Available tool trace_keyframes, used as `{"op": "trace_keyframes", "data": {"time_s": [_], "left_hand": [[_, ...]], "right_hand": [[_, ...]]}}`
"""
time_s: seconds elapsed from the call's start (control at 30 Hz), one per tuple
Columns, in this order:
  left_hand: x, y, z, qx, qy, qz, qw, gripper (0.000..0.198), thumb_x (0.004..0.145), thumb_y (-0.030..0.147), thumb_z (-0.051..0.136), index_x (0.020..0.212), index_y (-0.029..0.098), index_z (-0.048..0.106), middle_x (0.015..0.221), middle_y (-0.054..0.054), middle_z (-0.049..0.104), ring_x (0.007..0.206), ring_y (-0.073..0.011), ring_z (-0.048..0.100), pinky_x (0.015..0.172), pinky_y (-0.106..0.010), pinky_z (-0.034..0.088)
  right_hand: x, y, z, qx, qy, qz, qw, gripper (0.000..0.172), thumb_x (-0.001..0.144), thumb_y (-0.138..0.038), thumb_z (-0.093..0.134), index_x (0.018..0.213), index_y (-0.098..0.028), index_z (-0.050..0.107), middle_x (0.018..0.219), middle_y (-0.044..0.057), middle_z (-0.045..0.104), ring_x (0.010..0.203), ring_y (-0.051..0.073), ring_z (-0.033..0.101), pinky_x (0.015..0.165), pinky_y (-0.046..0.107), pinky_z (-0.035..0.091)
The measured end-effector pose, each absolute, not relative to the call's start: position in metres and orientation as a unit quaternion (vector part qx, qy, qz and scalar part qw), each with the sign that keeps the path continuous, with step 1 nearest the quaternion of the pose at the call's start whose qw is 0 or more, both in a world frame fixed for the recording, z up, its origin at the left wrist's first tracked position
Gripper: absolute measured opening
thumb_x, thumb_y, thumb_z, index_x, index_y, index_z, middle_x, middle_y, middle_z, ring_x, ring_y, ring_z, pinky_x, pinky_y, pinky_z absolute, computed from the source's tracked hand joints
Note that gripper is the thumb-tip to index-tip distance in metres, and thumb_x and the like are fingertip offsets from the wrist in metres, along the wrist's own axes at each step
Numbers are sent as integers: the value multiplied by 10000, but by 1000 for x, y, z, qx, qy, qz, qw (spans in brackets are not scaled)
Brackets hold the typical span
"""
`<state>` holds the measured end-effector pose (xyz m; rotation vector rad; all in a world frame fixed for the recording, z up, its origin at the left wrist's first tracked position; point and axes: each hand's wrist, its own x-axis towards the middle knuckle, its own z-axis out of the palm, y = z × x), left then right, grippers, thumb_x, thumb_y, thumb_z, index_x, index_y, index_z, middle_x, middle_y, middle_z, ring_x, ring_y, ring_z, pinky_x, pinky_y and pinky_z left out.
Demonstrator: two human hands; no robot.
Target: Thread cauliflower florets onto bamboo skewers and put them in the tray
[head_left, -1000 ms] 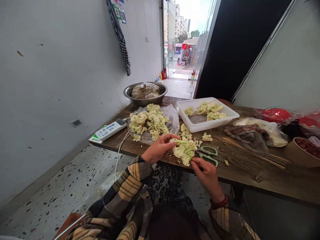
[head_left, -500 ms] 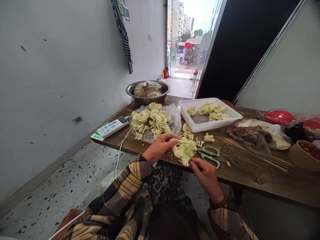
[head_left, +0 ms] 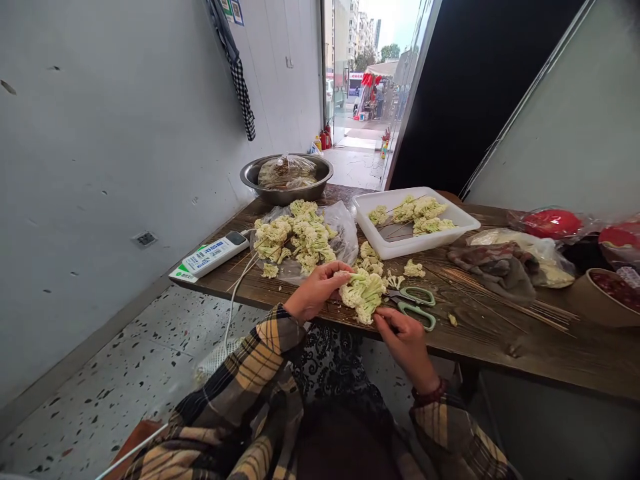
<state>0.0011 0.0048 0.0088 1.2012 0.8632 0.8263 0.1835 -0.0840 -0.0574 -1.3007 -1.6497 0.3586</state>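
My left hand [head_left: 320,288] holds a pale green-white cauliflower floret [head_left: 364,293] over the table's front edge, thumb and fingers closed on its left side. At the floret's lower right, my right hand [head_left: 403,333] is closed in a pinch; what lies between its fingertips is too small to make out. Green-handled scissors [head_left: 417,305] rest on the wood just beyond my right hand, their blades partly hidden behind the floret. Behind my left hand, a heap of cauliflower pieces [head_left: 295,233] lies on a clear plastic bag [head_left: 345,230]. Smaller pieces [head_left: 370,259] sit beside it.
A white tray [head_left: 387,248] holds cauliflower on thin skewers. Loose bamboo skewers [head_left: 535,308] lie at right, near a crumpled cloth [head_left: 500,270] and a brown tub [head_left: 610,300]. A metal basin [head_left: 247,179] stands at the back; a white power strip [head_left: 215,255] lies at left.
The whole view has shifted slightly, so things sit a little further left and higher. My hands keep the same hold around the floret, with hardly any movement.
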Motion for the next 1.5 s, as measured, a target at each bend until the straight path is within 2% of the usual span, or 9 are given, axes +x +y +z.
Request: {"op": "trace_keyframes", "data": {"time_s": [0.13, 0.23, 0.33, 0.4, 0.5, 0.57, 0.67, 1.0, 1.5], "left_hand": [[-2, 5, 13, 505, 367, 360, 694, 365, 704, 378, 717, 995, 171, 639, 912, -32, 617, 723, -114, 578, 612, -246, 515], [-2, 4, 13, 476, 356, 374, 711, 435, 712, 386, 721, 1084, 184, 622, 1082, -85, 620, 811, -143, 608, 664, -277, 531], [-2, 3, 12, 464, 340, 377, 726, 424, 728, 399, 710, 1087, 190, 626, 1133, -96, 612, 830, -143, 614, 676, -272, 528], [-1, 2, 10, 476, 336, 374, 722, 421, 724, 384, 718, 1089, 194, 625, 1106, -80, 615, 805, -126, 600, 643, -238, 512], [0, 2, 8, 510, 347, 367, 696, 385, 701, 344, 738, 1034, 177, 639, 884, -29, 616, 654, -78, 540, 542, -182, 446], [1, 3, 6, 534, 360, 364, 673, 319, 703, 336, 730, 954, 158, 645, 717, 12, 563, 545, -55, 471, 484, -170, 384], [0, 4, 4, 562, 371, 358, 647, 266, 715, 327, 704, 898, 149, 631, 619, 41, 505, 486, -47, 414, 463, -175, 328], [1, 5, 5, 598, 385, 383, 589, 194, 672, 230, 688, 838, 141, 641, 643, 34, 539, 560, -70, 436, 543, -197, 323], [3, 6, 2, 536, 391, 419, 620, 255, 630, 251, 743, 835, 123, 664, 682, 10, 572, 589, -76, 460, 563, -202, 346]], "right_hand": [[186, -84, -57, -537, -670, 150, 490, 190, 868, -282, 539, 855, -198, 709, 770, 28, 735, 660, 165, 670, 632, 257, 522], [188, -84, -58, -541, -665, 157, 490, 189, 865, -290, 547, 848, -194, 708, 744, 24, 729, 635, 161, 661, 607, 252, 516], [189, -84, -59, -545, -661, 167, 488, 187, 861, -292, 554, 836, -188, 707, 720, 21, 721, 613, 154, 650, 588, 245, 509], [190, -84, -60, -545, -661, 173, 486, 188, 861, -296, 553, 836, -190, 706, 714, 19, 717, 604, 151, 644, 581, 245, 507], [191, -84, -61, -543, -664, 182, 481, 190, 863, -299, 554, 844, -192, 709, 715, 20, 714, 608, 153, 644, 593, 249, 509], [191, -85, -61, -537, -667, 190, 480, 194, 868, -300, 552, 856, -192, 712, 725, 23, 715, 618, 156, 647, 597, 248, 509], [191, -86, -60, -533, -666, 200, 483, 191, 870, -298, 555, 862, -194, 714, 735, 25, 717, 632, 160, 653, 597, 245, 509], [191, -86, -61, -522, -674, 179, 491, 159, 855, -277, 576, 848, -204, 717, 788, 33, 745, 685, 178, 686, 635, 255, 533], [190, -85, -58, -523, -670, 191, 490, 155, 857, -256, 570, 831, -207, 714, 810, 27, 749, 732, 179, 694, 671, 260, 530]]}}
